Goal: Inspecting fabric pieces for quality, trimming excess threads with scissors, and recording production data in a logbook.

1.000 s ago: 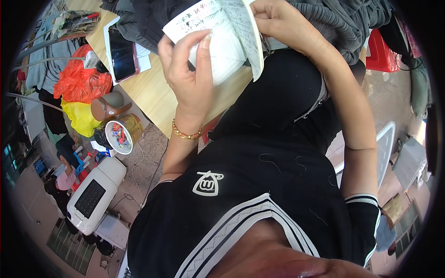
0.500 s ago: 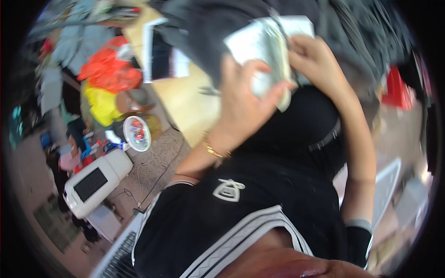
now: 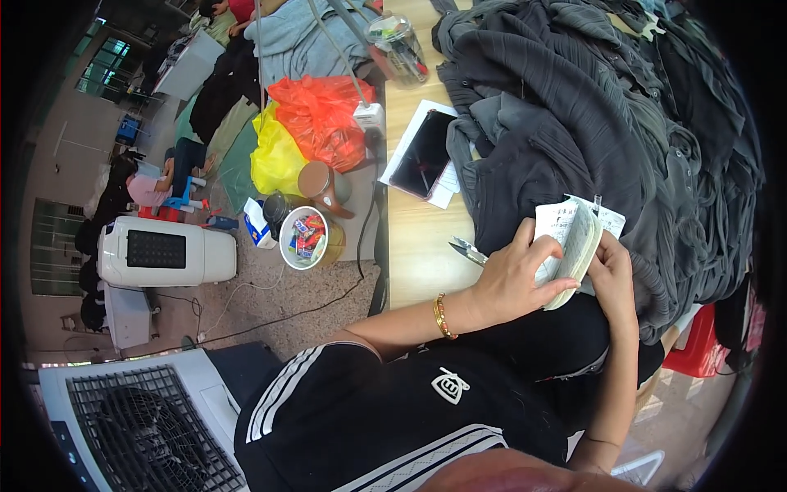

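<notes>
My left hand (image 3: 515, 277) and my right hand (image 3: 613, 275) both grip a thick stack of white paper slips (image 3: 574, 238), folded over at the edge of a wooden table (image 3: 418, 238). The left thumb and fingers wrap the stack from the left, and the right hand holds it from behind on the right. A gold bangle (image 3: 443, 316) sits on my left wrist. Small scissors (image 3: 467, 251) lie on the table just left of my left hand. A big heap of dark grey garments (image 3: 598, 123) covers the table beyond the paper.
A dark phone (image 3: 422, 153) lies on white papers on the table. On the floor to the left are red and yellow bags (image 3: 316, 119), a brown jug (image 3: 324, 187), a tub of wrapped sweets (image 3: 303, 238), a white appliance (image 3: 164, 252) and a fan (image 3: 139, 426). A person sits far left (image 3: 147, 189).
The view has swung down and right. The paper stack, held up near my face a second ago, is now lower at the table edge, folded between both hands.
</notes>
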`<act>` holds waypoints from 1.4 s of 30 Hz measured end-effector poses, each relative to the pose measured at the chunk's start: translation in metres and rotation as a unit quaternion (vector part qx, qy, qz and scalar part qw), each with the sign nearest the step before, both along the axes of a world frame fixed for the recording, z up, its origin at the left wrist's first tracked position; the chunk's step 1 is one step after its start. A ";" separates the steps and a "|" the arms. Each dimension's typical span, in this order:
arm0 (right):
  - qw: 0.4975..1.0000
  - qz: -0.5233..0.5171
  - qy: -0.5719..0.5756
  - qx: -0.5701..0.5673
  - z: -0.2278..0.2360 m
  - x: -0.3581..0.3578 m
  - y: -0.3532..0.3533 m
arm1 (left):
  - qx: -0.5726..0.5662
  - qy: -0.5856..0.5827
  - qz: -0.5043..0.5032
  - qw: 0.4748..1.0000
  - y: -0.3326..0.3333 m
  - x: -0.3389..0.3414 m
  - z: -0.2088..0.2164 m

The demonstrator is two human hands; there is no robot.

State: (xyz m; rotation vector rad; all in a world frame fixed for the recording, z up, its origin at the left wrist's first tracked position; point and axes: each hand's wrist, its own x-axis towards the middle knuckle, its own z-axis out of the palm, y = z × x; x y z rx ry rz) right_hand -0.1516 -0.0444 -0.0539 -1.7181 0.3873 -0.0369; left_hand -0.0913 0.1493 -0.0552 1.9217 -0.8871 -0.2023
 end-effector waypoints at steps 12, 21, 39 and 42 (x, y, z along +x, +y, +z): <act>1.000 0.015 -0.009 -0.013 -0.001 -0.004 -0.003 | -0.012 -0.004 -0.008 1.000 0.000 -0.001 0.001; 0.999 0.002 -0.029 -0.033 0.001 -0.002 0.000 | -0.018 -0.012 -0.003 1.000 0.000 0.000 -0.001; 0.997 -0.001 -0.028 -0.070 0.003 -0.002 0.000 | -0.025 -0.016 -0.010 1.000 0.000 -0.001 -0.001; 0.997 0.001 -0.027 -0.066 0.006 -0.002 0.001 | -0.015 -0.008 -0.011 1.000 0.000 -0.002 0.001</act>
